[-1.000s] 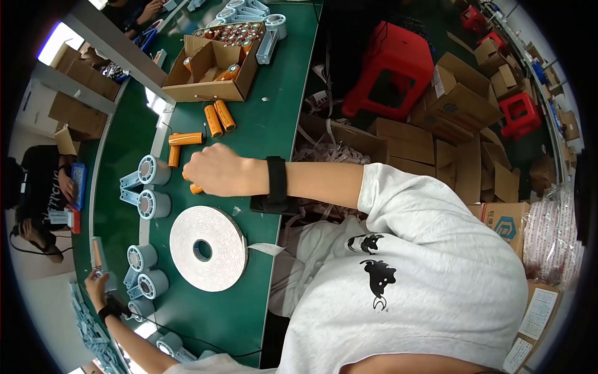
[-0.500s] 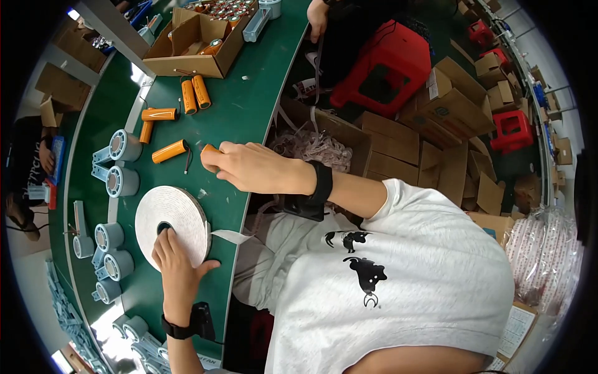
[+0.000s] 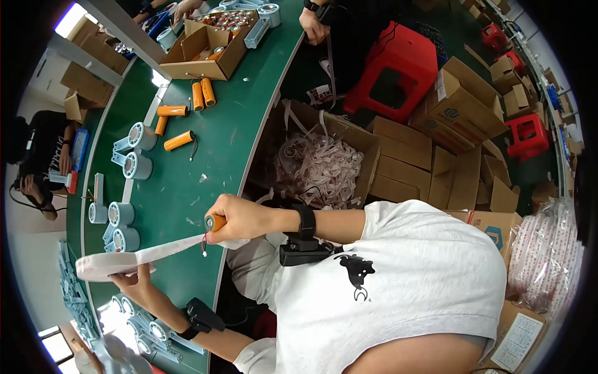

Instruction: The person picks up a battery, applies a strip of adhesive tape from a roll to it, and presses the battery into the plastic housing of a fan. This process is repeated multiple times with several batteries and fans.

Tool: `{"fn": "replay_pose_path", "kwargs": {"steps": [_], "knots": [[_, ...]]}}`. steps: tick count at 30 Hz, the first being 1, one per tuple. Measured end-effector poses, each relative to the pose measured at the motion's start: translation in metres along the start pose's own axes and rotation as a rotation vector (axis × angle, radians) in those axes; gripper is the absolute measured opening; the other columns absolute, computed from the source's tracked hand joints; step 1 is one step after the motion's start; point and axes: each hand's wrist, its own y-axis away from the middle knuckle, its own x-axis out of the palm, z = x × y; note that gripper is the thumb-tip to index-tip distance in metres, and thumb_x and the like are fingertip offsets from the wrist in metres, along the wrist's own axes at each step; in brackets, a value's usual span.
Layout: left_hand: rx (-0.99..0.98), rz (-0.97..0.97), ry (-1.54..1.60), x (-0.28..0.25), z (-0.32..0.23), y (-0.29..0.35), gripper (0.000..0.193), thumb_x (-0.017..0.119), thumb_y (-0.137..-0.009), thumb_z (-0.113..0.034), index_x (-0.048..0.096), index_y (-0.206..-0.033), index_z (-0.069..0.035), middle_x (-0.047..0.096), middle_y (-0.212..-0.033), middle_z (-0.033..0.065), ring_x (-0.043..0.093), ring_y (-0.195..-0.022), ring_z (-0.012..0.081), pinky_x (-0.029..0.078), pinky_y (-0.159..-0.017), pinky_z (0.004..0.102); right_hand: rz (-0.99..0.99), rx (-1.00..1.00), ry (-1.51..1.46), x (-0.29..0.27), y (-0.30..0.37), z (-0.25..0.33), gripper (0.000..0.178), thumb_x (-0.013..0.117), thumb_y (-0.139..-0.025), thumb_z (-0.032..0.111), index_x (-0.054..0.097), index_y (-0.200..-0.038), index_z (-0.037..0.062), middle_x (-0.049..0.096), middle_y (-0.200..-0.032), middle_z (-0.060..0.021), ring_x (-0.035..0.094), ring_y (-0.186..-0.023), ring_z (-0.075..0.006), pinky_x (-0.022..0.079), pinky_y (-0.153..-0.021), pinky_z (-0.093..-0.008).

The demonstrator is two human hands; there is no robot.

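Note:
My left hand (image 3: pixel 138 288) grips a large roll of white adhesive tape (image 3: pixel 99 264), lifted off the bench and seen nearly edge-on. A pale tape strip (image 3: pixel 169 250) stretches from the roll to my right hand (image 3: pixel 242 218). That hand is closed around an orange cylindrical battery (image 3: pixel 215 223), whose thin red and dark wires hang down to a small white plug (image 3: pixel 204 254). Whether the tape touches the battery is hidden by my fingers. Farther along the bench lie a loose orange battery (image 3: pixel 179 141) and several more like it.
The green bench (image 3: pixel 215 149) carries pale blue round-headed fan parts (image 3: pixel 137 166) on its left side and a cardboard box (image 3: pixel 212 67) of batteries at the far end. Right of its edge stand a carton of crumpled liner strips (image 3: pixel 330 168) and a red stool (image 3: pixel 398 68). Other people's hands (image 3: pixel 313 28) show nearby.
My left hand has raised the tape roll off the bench and tilted it edge-on, moving left and nearer. My right hand has come nearer with the battery, and the strip now spans both hands.

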Motion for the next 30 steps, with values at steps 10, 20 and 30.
{"fn": "replay_pose_path", "kwargs": {"steps": [10, 20, 30], "knots": [[0.123, 0.300, 0.590, 0.046, -0.002, 0.083, 0.070, 0.054, -0.084, -0.025, 0.016, -0.135, 0.006, 0.037, -0.130, 0.0175, 0.035, -0.120, 0.0237, 0.024, -0.100, 0.0353, -0.266, -0.051, -0.389, -0.043, 0.023, 0.001, 0.024, 0.054, -0.088, 0.021, 0.050, -0.091, -0.0019, 0.056, -0.072, -0.0040, 0.051, -0.056, -0.0093, 0.042, -0.051, -0.0241], [0.200, 0.156, -0.157, 0.082, -0.004, 0.090, 0.052, 0.048, -0.089, -0.020, 0.028, -0.130, 0.005, 0.042, -0.121, 0.0209, 0.038, -0.115, 0.0275, 0.027, -0.098, 0.0326, -0.378, -0.457, 0.055, -0.023, 0.034, 0.054, 0.023, 0.061, -0.080, 0.005, 0.051, -0.099, -0.0025, 0.054, -0.084, -0.0058, 0.054, -0.074, -0.0128, 0.044, -0.064, -0.0267], [0.947, 0.685, -1.483, -0.062, 0.048, 0.091, 0.057, 0.039, -0.091, -0.039, 0.034, -0.124, 0.007, 0.045, -0.115, 0.0252, 0.042, -0.107, 0.0333, 0.030, -0.093, 0.0306, -0.658, -0.472, -0.143, -0.022, 0.016, 0.067, 0.026, 0.054, -0.083, 0.003, 0.050, -0.105, -0.0095, 0.054, -0.090, -0.0083, 0.053, -0.082, -0.0128, 0.043, -0.072, -0.0254]]}}
